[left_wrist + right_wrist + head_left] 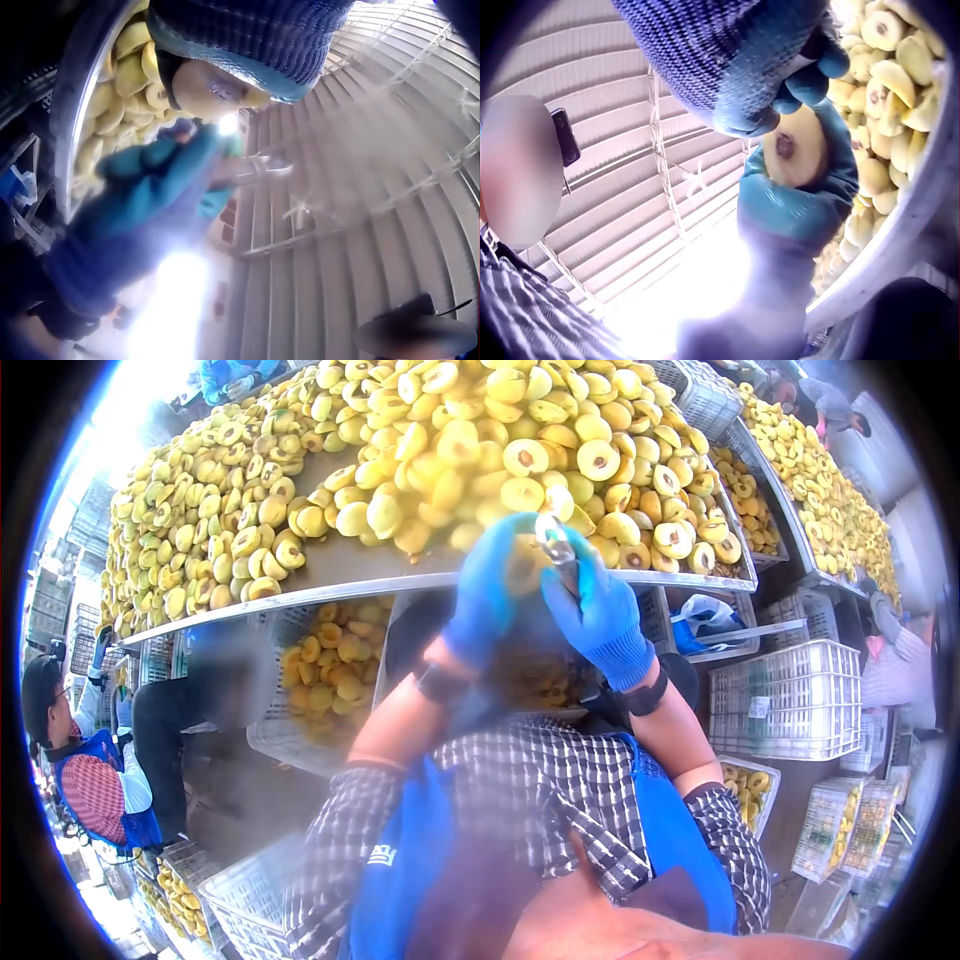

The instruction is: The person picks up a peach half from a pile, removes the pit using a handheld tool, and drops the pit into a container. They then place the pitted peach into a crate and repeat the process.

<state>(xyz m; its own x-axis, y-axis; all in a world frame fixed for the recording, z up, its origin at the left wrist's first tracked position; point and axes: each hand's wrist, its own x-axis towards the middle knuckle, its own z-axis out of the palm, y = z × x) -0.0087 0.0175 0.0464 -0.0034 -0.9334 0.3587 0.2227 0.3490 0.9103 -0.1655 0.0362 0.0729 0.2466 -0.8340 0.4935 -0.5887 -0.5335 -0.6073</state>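
Observation:
My gloved left hand [490, 595] holds a yellow peach half [799, 150], its cut face and dark reddish centre showing in the right wrist view. Fingers and thumb curl round its sides. Close beside it, my gloved right hand [600, 610] grips a small metal hand tool [563, 560]. The tool's shiny rounded end [276, 165] sticks out past the fingers in the left wrist view. Both hands are over the near edge of a metal table [350, 565] heaped with peach halves [250, 510].
Below the table's edge stands a crate of peach halves [335, 670]. White plastic crates [785, 700] are stacked at the right. Another person [95, 780] sits at the far left by the table. A second heaped table [815, 490] runs along the right.

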